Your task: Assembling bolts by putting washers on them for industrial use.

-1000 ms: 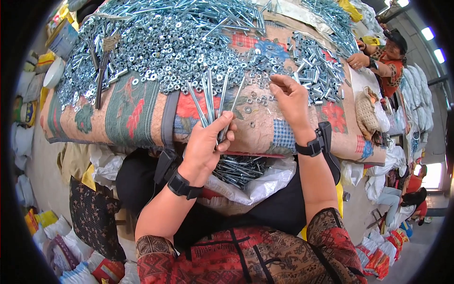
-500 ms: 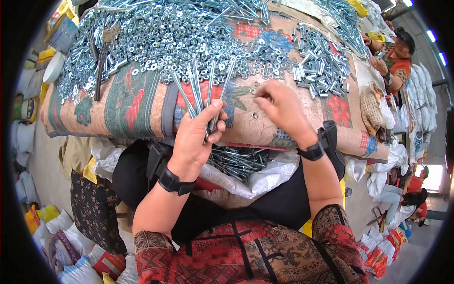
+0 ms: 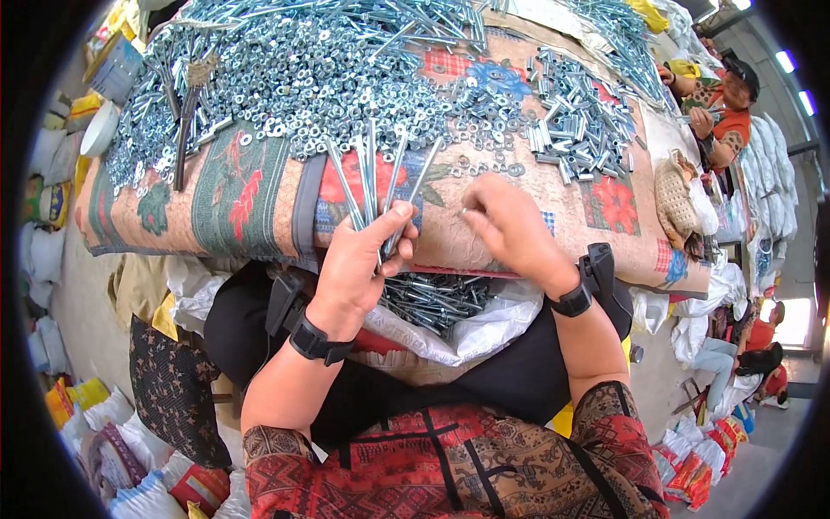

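My left hand (image 3: 363, 255) is closed around several long, thin metal bolts (image 3: 370, 177), whose free ends fan out upward over the table edge. To its right, my right hand (image 3: 510, 229) is pinched low over the patterned cloth (image 3: 450, 238). A small shiny nut (image 3: 465, 210) shows at its fingertips, partly hidden by them. Beyond both hands spreads a big heap of loose nuts (image 3: 320, 82), with some scattered singly towards the right hand. Below the table edge, a white sack (image 3: 484, 333) lies open on my lap, holding many dark-looking bolts (image 3: 432, 303).
Metal sleeves (image 3: 579, 121) form a pile at the right of the table. More long rods (image 3: 618, 43) lie at the far right. A dark-handled tool (image 3: 183, 138) rests on the left. Another person (image 3: 731, 104) works at the right end. Filled sacks (image 3: 117, 406) line the floor.
My right hand has come slightly nearer and to the left, and the nut that lay on the cloth is now at its fingertips. The left hand with its bolts has dropped a little.
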### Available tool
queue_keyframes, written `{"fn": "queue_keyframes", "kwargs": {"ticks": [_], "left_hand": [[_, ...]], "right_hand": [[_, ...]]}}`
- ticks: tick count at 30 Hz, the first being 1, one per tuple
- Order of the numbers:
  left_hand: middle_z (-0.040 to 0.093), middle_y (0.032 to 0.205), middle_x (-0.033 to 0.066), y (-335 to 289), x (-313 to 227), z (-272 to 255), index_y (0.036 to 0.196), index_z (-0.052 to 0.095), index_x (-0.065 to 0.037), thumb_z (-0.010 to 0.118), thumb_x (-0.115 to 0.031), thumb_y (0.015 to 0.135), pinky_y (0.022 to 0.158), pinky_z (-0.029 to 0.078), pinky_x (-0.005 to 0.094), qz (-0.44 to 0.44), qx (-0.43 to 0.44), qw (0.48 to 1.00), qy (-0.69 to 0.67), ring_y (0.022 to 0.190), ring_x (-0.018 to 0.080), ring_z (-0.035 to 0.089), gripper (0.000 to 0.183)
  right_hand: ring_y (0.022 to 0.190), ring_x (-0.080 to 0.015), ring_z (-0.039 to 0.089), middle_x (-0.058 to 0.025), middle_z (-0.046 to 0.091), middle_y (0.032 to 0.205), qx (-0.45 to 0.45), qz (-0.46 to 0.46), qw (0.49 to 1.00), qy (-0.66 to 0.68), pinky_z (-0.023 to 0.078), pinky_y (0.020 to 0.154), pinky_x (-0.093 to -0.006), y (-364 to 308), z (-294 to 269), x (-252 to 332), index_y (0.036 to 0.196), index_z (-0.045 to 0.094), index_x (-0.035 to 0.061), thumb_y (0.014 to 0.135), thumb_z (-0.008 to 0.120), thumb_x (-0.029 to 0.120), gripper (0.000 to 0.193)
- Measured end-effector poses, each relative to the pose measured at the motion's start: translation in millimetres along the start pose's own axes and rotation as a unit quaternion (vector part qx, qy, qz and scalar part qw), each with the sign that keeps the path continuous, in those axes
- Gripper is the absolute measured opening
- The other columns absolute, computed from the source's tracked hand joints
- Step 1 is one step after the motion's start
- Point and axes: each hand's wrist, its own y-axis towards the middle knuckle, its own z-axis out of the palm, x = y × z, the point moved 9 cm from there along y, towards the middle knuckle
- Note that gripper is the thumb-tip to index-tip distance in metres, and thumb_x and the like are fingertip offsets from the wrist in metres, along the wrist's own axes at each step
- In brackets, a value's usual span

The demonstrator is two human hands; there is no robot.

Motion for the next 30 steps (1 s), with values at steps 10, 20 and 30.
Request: {"fn": "queue_keyframes", "kwargs": {"ticks": [10,20,30], "left_hand": [[0.062,0.074,0.0035,-5,16,15,0.092,0.062,-0.006,0.069,-0.020,0.085,0.039,0.031,0.0167,-0.053,0.040,0.994,0.086,0.055,0.0074,0.055,0.017],[0.060,0.074,0.0032,-3,24,20,0.092,0.061,-0.005,0.067,-0.021,0.088,0.039,0.031,0.0166,-0.077,0.082,0.994,-0.002,0.056,0.0073,0.055,0.018],[0.058,0.074,0.0025,-4,24,21,0.093,0.059,-0.006,0.065,-0.021,0.089,0.039,0.030,0.0159,-0.071,0.082,0.994,-0.004,0.055,0.0074,0.052,0.017]], "right_hand": [[0.081,-0.0154,0.065,-0.0099,0.065,0.096,-0.091,0.212,0.822,0.521,0.055,0.074,-0.0272,8,-14,-46,0.098,0.057,0.0003,0.089,0.064,0.014,0.017],[0.082,-0.0111,0.064,-0.0093,0.066,0.095,-0.193,0.119,0.921,0.316,0.054,0.074,-0.0248,15,-40,-12,0.093,0.059,-0.0019,0.087,0.063,0.002,0.008],[0.082,-0.0099,0.063,-0.0090,0.067,0.095,-0.136,0.220,0.828,0.497,0.052,0.076,-0.0236,12,-23,-37,0.091,0.063,0.0003,0.086,0.066,0.004,0.007]]}}
